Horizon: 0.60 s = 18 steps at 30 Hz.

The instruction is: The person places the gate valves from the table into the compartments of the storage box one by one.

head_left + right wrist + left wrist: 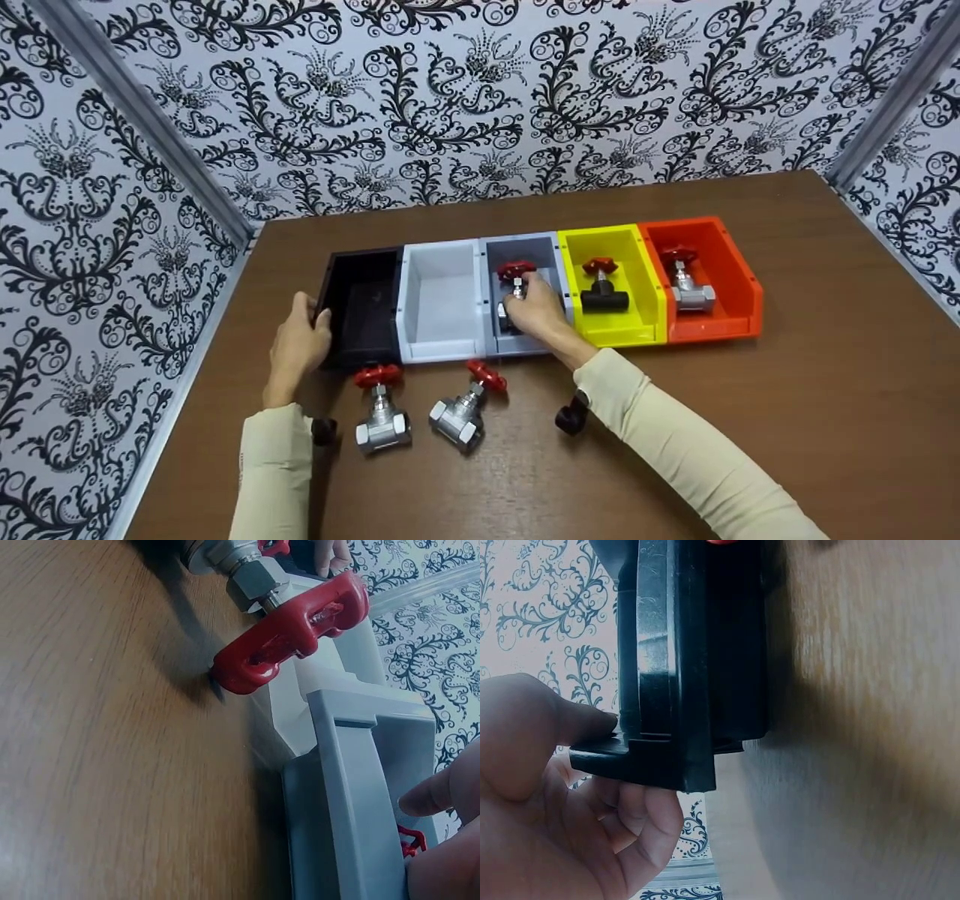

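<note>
At the left end of the row, my left hand (298, 345) grips the side wall of the black bin (366, 311). In the left wrist view its thumb and fingers lie on opposite sides of the black plastic (656, 754). My right hand (541, 309) reaches into the grey bin (544, 251) and holds a metal valve with a red handwheel (516, 268); the hand covers part of the valve body. Two similar silver valves, the left valve (384, 420) and the tilted right valve (459, 416), lie on the table before the bins.
Between the black and grey bins stands a white bin (444, 300). The yellow bin (637, 319) holds a dark-bodied valve (604, 298), and the orange bin (739, 285) holds a silver valve (691, 296). Patterned walls (480, 97) border the brown table (840, 375).
</note>
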Motion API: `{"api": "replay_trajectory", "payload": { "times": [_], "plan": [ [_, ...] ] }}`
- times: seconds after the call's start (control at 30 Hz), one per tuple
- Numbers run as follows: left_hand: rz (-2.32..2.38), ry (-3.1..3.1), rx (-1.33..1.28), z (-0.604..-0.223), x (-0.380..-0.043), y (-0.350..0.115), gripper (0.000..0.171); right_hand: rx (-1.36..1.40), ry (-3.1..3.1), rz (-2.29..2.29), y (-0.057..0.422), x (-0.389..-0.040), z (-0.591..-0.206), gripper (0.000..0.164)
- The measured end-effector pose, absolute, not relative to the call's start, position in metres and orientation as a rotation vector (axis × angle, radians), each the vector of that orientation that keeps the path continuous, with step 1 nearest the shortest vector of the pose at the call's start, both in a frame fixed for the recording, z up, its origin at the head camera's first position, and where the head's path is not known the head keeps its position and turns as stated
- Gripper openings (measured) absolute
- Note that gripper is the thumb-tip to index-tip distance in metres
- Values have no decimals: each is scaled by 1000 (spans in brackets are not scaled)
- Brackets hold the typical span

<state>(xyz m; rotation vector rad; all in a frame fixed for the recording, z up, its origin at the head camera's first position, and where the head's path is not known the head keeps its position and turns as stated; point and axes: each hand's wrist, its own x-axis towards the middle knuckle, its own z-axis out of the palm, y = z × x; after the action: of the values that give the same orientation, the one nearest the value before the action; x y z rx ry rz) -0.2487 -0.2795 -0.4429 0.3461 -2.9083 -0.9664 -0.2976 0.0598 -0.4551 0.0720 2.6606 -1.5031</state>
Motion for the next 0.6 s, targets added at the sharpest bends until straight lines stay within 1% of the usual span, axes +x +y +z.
{"api": "replay_trajectory", "payload": {
  "times": [0.5,0.6],
  "plan": [
    [-945,-2901,342,-443,-250,-279,29,-44,2669,-1361,58,-288,-432,65],
    [-939,-2903,346,-444,-250,-279,30,-49,2659,-1361,58,-285,-427,64]
  ]
}}
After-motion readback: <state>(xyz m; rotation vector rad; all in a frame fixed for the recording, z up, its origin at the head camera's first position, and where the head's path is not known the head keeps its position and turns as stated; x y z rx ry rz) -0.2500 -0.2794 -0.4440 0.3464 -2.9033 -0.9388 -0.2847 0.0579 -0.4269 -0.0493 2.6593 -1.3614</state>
